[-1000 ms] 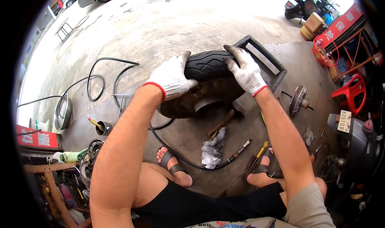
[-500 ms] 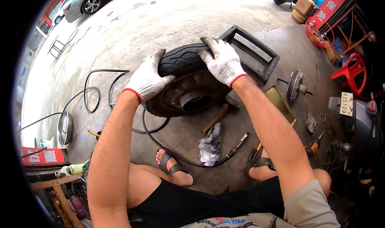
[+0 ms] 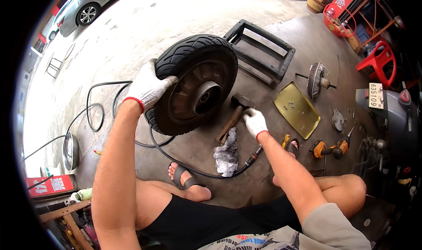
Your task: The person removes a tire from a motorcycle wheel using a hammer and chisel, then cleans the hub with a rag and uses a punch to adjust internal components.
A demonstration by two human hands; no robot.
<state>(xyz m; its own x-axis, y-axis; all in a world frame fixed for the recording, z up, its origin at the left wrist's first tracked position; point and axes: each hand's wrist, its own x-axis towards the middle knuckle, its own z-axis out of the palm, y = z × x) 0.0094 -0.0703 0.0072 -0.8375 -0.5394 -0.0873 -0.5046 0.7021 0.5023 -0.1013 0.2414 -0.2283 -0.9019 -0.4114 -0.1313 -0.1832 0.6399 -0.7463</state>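
Currently one small wheel [image 3: 193, 85]: black treaded rubber tyre on a dark spoked hub, standing on edge on the concrete floor [image 3: 184, 12]. Two white knit gloves with red cuffs. Left hand [image 3: 147, 86] has its grip spread flat over the tread, steadying the wheel. Right hand [image 3: 255, 122] has its grip curled, resting at the head end of one hammer [image 3: 233, 116], wooden handle, lying on the floor just right of the wheel; full closure can't be told. One grey crumpled rag [image 3: 226, 153] beside the handle. One black hose [image 3: 110, 113], looped. One flat brass-coloured tray [image 3: 296, 110]. One rectangular black metal frame [image 3: 263, 52] behind the wheel.
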